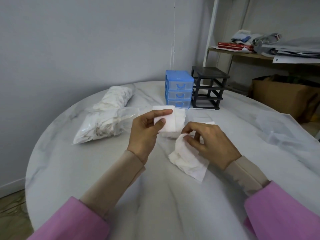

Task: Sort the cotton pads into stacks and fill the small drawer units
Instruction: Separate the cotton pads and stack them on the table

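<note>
My left hand [147,130] pinches a neat stack of pads [167,122]; my right hand [206,141] pinches a limp cotton pad [187,160]. Feather-light, floppy, I'd judge; best gripped at the edges

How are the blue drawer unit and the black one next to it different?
The blue plastic drawer unit has three clear drawers with blue handles pushed in; the black plastic drawer unit to its right is a bare frame with empty slots. The blue one faces the person; the black one is turned at an angle. The black one looks slightly wider. Both have three tiers and stand upright at the far side of the white marble-patterned table.
</note>
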Motion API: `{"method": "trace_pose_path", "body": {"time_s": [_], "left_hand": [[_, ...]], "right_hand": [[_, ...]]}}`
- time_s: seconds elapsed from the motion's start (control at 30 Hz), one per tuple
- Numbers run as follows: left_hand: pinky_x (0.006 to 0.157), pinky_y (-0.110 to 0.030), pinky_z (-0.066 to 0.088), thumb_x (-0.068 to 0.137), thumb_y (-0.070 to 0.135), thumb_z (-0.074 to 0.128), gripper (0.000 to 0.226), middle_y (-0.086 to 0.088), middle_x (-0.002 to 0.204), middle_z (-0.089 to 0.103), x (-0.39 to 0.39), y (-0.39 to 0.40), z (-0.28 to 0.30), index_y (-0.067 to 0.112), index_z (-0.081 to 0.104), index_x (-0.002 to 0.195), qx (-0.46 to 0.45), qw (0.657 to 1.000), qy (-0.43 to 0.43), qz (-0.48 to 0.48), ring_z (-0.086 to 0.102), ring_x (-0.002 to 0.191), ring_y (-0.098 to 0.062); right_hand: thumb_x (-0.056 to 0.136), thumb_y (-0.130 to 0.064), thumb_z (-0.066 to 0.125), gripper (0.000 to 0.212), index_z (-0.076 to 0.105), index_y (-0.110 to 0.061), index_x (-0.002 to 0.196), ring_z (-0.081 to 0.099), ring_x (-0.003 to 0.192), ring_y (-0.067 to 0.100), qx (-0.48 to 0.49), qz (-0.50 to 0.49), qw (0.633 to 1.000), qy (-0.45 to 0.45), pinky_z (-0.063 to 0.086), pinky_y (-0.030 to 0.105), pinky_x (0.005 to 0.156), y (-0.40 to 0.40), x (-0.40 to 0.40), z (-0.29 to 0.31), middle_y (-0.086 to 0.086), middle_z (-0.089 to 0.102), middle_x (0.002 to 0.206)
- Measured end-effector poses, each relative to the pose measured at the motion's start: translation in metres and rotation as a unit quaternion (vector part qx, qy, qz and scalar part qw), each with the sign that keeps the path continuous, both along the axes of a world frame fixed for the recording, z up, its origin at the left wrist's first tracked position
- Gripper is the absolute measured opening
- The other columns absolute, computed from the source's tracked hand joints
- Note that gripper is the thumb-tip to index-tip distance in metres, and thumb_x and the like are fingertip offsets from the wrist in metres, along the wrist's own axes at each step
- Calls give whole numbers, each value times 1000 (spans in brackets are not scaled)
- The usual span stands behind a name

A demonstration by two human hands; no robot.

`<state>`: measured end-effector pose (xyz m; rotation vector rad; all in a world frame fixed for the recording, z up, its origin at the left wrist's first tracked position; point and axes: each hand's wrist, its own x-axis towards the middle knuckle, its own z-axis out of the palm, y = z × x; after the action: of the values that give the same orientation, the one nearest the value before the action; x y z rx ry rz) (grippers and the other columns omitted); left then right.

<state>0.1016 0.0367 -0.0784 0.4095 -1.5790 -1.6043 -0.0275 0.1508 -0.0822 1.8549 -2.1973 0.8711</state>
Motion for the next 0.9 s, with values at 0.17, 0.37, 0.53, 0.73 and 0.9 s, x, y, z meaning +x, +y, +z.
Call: {"method": "trace_pose_path", "body": {"time_s": [0.17,0.37,0.53,0.73,0.9], "left_hand": [[96,-36,47,88,-6,53,31,-7,101,69,0,-1,-1,20,71,91,-11,1000,-22,12,60,98,-17],[97,-37,45,87,-6,54,29,-2,97,70,-2,1,-3,17,70,92,-10,999,-31,4,61,96,-16],[102,-38,44,89,-3,53,27,-4,104,69,-3,3,-4,17,70,94,-12,999,-50,2,60,104,-18],[71,-10,50,93,8,48,25,9,94,68,-4,7,0,18,70,87,42,998,-32,-17,59,89,-4],[69,-10,50,94,5,45,25,6,100,67,-3,7,-1,9,68,104,34,998,-38,-36,60,88,-1]], "right_hand": [[91,-19,57,5,58,-20,95,54,69,13,-49,-33,998,2,44,29,66,4,-2,6,-5,64,86],[87,-11,61,28,41,-31,88,55,78,11,-166,-59,977,-117,38,16,66,7,-4,12,-9,56,82],[87,-3,58,33,52,-32,73,54,83,8,-195,-67,960,-190,31,0,72,7,-7,14,-16,60,83],[87,2,55,24,62,-19,79,56,81,6,-232,-32,892,-387,47,21,75,6,-8,18,-7,62,86],[79,2,66,18,60,-14,84,64,75,5,-256,-14,821,-510,52,16,61,6,-3,23,3,62,93]]}}
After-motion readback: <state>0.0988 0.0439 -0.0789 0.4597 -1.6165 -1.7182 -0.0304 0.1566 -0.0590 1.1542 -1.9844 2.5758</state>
